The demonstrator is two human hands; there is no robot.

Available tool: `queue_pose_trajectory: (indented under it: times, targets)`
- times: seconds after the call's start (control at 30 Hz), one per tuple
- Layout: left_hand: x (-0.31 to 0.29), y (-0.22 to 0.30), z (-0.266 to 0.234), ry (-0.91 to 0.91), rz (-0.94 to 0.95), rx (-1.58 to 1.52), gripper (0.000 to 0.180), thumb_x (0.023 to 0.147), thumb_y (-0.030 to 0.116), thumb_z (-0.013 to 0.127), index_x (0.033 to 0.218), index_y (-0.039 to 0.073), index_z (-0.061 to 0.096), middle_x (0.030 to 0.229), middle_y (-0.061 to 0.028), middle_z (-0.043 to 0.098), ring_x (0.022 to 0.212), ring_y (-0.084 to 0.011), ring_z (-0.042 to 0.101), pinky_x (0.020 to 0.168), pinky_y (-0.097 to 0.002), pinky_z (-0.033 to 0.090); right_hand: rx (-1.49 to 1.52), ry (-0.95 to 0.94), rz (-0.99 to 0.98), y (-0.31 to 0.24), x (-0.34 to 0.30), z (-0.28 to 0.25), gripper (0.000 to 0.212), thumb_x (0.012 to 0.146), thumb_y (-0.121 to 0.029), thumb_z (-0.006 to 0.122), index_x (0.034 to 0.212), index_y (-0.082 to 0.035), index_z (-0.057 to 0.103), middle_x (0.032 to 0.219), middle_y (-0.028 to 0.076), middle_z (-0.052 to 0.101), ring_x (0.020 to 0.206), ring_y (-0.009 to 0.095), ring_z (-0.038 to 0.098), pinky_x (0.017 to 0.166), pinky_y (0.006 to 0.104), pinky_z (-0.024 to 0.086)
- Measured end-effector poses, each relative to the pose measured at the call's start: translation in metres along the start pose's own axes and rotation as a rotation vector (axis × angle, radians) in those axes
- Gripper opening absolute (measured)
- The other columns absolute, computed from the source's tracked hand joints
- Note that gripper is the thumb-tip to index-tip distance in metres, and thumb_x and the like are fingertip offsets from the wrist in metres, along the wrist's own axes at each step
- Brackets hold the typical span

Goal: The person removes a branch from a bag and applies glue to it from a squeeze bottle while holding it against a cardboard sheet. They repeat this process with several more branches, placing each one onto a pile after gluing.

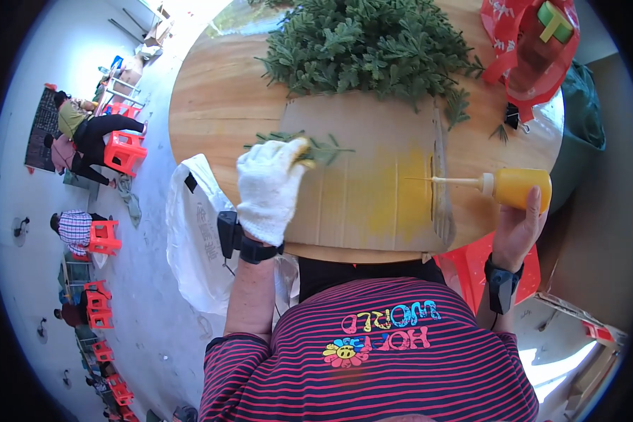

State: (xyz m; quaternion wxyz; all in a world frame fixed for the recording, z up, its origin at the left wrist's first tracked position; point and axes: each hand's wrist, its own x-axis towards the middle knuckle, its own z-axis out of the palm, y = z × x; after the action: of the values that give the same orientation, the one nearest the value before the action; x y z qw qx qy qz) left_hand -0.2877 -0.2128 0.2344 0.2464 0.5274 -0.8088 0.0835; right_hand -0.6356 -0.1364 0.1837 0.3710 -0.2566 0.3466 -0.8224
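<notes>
My left hand [267, 186], in a white knitted glove, pinches a green artificial fir sprig [325, 149] over the left part of a cardboard sheet [330, 211]. Yellow shows on the glove's fingertips. My bare right hand [519, 235] grips a squeeze bottle [519, 186] filled with yellow liquid. The bottle lies tilted on its side, its long pale nozzle and thin needle tip pointing left over the cardboard. Yellow stains cover the cardboard's right half. Nozzle tip and sprig are apart.
A big heap of green sprigs [373, 49] covers the table's far side. The round wooden table [214, 98] also bears a red plastic bag [534, 63] and a black binder clip [513, 116]. A white bag [193, 246] hangs at left. People sit on red stools [125, 151] farther left.
</notes>
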Motion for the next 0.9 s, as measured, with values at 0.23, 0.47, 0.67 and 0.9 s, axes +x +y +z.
queue_pose_trajectory:
  times: [0.23,0.47,0.67,0.9]
  targets:
    - [0.013,-0.049,-0.042,0.144,-0.171,0.411,0.029,0.073,0.018,0.067,0.102,0.014,0.063,0.095,-0.0049,0.061,0.092,-0.0242,0.057,0.082,-0.0385,0.044,0.159,-0.020,0.060,0.016,-0.003,0.011,0.030,0.092,-0.023,0.054,0.114,-0.003,0.051,0.106,0.008,0.058,0.097,0.019,0.058,0.090,0.0350,0.045]
    - [0.096,-0.027,0.002,0.224,0.100,-0.114,0.025,0.076,0.019,0.067,0.099,0.010,0.063,0.092,-0.0077,0.065,0.086,-0.0260,0.061,0.076,-0.0354,0.048,0.178,-0.005,0.111,0.022,0.000,0.008,0.033,0.091,-0.023,0.055,0.117,-0.003,0.048,0.108,0.008,0.057,0.102,0.021,0.056,0.092,0.0364,0.043]
    - [0.151,0.009,0.045,0.147,-0.293,-0.296,0.021,0.080,0.005,0.062,0.101,0.002,0.063,0.093,-0.0101,0.067,0.084,-0.0164,0.063,0.079,-0.0276,0.048,0.231,0.019,0.147,0.020,0.001,0.010,0.034,0.090,-0.018,0.056,0.118,-0.003,0.045,0.106,0.008,0.055,0.100,0.020,0.055,0.091,0.0361,0.043]
    - [0.156,-0.009,0.035,0.297,-0.136,-0.408,0.015,0.080,0.005,0.059,0.094,0.005,0.064,0.089,-0.0099,0.067,0.084,-0.0212,0.064,0.076,-0.0294,0.049,0.256,0.005,0.167,0.019,0.001,0.009,0.035,0.090,-0.021,0.057,0.117,-0.001,0.047,0.108,0.010,0.056,0.102,0.023,0.055,0.093,0.0375,0.042]
